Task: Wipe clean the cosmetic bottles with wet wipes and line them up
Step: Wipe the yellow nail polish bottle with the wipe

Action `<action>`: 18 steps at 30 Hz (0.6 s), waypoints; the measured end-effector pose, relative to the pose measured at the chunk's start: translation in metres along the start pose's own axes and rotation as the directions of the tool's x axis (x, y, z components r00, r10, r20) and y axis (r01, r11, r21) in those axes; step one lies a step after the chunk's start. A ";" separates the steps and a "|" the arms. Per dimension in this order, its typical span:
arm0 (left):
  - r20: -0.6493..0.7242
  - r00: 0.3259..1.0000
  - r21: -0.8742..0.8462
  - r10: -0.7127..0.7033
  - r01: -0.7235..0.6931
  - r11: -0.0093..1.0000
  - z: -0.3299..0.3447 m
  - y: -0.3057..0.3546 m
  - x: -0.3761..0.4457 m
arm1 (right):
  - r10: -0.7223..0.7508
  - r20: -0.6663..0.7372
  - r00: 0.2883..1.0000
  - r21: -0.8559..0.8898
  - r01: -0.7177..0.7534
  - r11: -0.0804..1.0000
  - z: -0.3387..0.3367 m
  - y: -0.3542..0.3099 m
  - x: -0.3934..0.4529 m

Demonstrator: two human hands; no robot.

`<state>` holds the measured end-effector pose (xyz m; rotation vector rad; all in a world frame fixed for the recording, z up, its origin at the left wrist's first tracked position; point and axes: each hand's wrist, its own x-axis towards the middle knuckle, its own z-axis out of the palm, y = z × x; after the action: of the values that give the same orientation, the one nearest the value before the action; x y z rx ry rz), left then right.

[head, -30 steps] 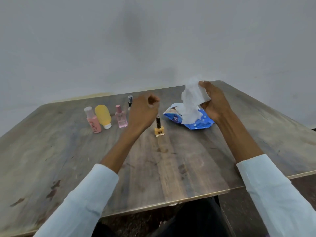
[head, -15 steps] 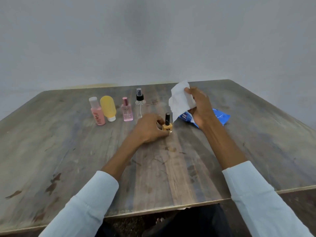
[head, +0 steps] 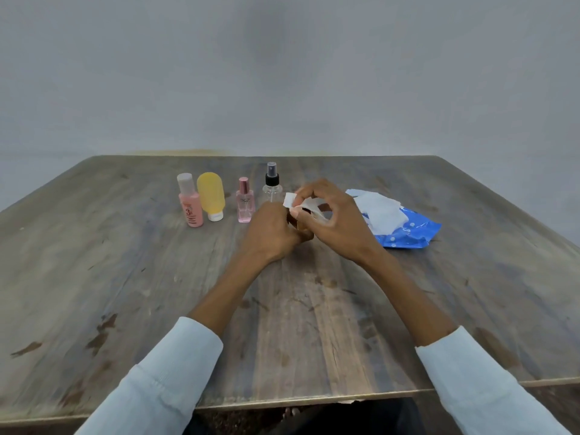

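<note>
Head view: the left hand (head: 273,233) grips a small nail-polish bottle (head: 303,226), mostly hidden, just above the table (head: 125,293) near the spray bottle (head: 271,183). The right hand (head: 335,218) pinches a wipe (head: 309,204) against it. The bottle is probably light, hard glass, slippery once wet; best held by its base. Amber body, cap unseen.

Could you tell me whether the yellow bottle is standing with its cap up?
No, the yellow bottle stands upside down on its white cap, between two pink bottles.
</note>
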<state>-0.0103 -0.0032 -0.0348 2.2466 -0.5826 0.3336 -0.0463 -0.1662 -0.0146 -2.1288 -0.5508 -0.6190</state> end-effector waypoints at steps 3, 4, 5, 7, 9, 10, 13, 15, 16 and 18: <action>-0.010 0.997 -0.048 -0.076 0.076 0.996 -0.002 0.000 0.001 | 0.054 -0.032 0.998 0.063 -0.052 0.997 0.001 -0.003 0.001; -0.017 0.995 -0.040 -0.097 0.096 0.995 -0.002 0.001 0.002 | 0.092 -0.061 0.994 0.106 -0.085 0.991 -0.001 -0.004 0.002; -0.025 0.994 -0.023 -0.106 0.105 0.994 -0.003 0.003 0.001 | 0.136 -0.086 0.987 0.152 -0.122 0.981 -0.002 -0.004 0.003; -0.046 0.994 -0.016 -0.104 0.103 0.995 -0.003 0.006 0.000 | 0.217 -0.119 0.969 0.227 -0.186 0.956 -0.007 -0.002 0.004; -0.058 0.992 -0.019 -0.108 0.107 0.994 -0.003 0.006 0.000 | 0.293 -0.095 0.951 0.266 -0.260 0.928 -0.010 0.003 0.005; -0.064 0.992 -0.015 -0.107 0.106 0.994 -0.004 0.006 0.000 | 0.323 -0.059 0.944 0.289 -0.294 0.911 -0.012 0.005 0.006; -0.083 0.993 0.012 -0.083 0.084 0.996 -0.006 0.006 0.000 | 0.413 0.063 0.908 0.430 -0.399 0.810 -0.018 0.008 0.007; -0.085 0.994 0.016 -0.070 0.071 0.997 -0.007 0.007 0.000 | 0.417 0.062 0.907 0.419 -0.403 0.814 -0.021 0.009 0.006; -0.073 0.995 0.012 -0.066 0.067 0.998 -0.007 0.007 0.000 | 0.387 0.055 0.921 0.367 -0.379 0.850 -0.021 0.010 0.005; -0.034 0.998 0.009 -0.053 0.053 0.999 -0.006 0.006 0.000 | 0.306 0.085 0.948 0.230 -0.318 0.920 -0.020 0.013 0.001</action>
<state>-0.0131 -0.0021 -0.0270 2.2572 -0.5043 0.3474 -0.0425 -0.1891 -0.0110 -1.9477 -0.2841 -0.3050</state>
